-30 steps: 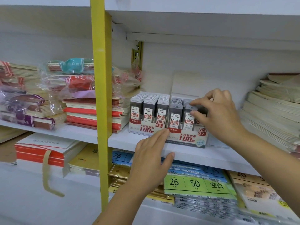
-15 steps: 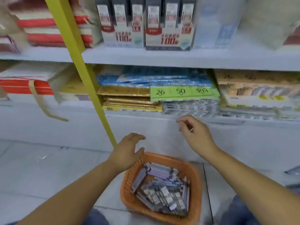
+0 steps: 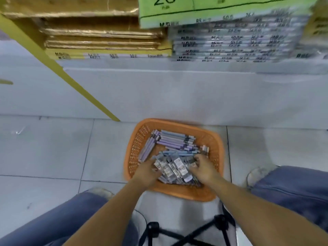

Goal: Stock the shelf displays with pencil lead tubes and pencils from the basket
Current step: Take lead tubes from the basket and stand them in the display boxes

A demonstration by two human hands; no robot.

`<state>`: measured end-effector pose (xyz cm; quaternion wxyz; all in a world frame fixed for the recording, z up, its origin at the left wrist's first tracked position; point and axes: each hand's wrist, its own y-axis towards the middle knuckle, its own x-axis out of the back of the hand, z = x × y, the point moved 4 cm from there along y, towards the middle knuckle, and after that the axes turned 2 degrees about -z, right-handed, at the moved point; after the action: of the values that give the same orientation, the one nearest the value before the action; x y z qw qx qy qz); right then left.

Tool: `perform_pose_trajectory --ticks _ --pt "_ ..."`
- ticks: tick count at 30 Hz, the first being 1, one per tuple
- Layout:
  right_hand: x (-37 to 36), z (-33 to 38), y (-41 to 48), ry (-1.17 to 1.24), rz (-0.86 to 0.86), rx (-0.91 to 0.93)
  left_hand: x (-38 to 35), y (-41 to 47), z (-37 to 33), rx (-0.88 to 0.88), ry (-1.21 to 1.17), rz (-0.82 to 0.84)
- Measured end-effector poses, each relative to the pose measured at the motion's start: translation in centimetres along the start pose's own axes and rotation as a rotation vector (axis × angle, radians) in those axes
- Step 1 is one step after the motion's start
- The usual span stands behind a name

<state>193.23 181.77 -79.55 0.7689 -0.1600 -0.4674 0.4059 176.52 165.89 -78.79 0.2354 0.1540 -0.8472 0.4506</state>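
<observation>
Orange plastic basket (image 3: 136, 148) sits on the floor (image 3: 53, 148) below the shelf (image 3: 159, 86), in the head view. Lead tubes (image 3: 174, 168) are heaped in its near half, long axes running roughly near-to-far and slightly fanned. Pencils (image 3: 174, 140) lie beyond them, mostly crosswise. The left hand (image 3: 148, 172) touches the heap's left edge and the right hand (image 3: 202, 168) its right edge, fingers bent inward on both. Blur hides whether either has closed on a tube. The tubes lie between the hands, about equally near each, so pressing inward would probably gather a bunch.
</observation>
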Motion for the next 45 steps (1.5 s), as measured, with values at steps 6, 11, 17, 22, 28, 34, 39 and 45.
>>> perform_pose_trajectory --ticks 6,11,17,22,28,34,39,45 --pt "-2.3 -0.4 1.2 -0.067 -0.045 -0.074 -2.5 1.7 0.1 0.118 -0.270 -0.100" --pt "-2.9 0.1 1.5 -0.108 -0.017 -0.015 -3.5 2.3 0.0 0.292 -0.380 -0.208" --pt "-3.5 0.0 1.5 0.036 0.033 -0.128 -3.4 2.6 1.1 0.336 -0.520 -0.193" --pt "-2.4 -0.2 1.9 0.076 0.097 -0.155 -2.2 2.3 1.9 0.370 -0.710 -0.188" --pt "0.4 0.3 0.4 0.367 0.059 -0.131 -0.4 0.9 1.1 0.323 -0.746 -0.168" --pt "4.2 4.8 -1.9 0.647 0.088 -0.118 2.5 -1.7 -3.1 0.114 -0.885 -0.047" --pt "8.4 11.4 -5.7 0.832 0.104 0.082 7.3 -5.3 -8.7 -0.108 -1.048 -0.054" --pt "12.4 16.9 -11.0 1.048 0.187 0.262 10.1 -11.0 -13.5 -0.289 -1.175 0.010"
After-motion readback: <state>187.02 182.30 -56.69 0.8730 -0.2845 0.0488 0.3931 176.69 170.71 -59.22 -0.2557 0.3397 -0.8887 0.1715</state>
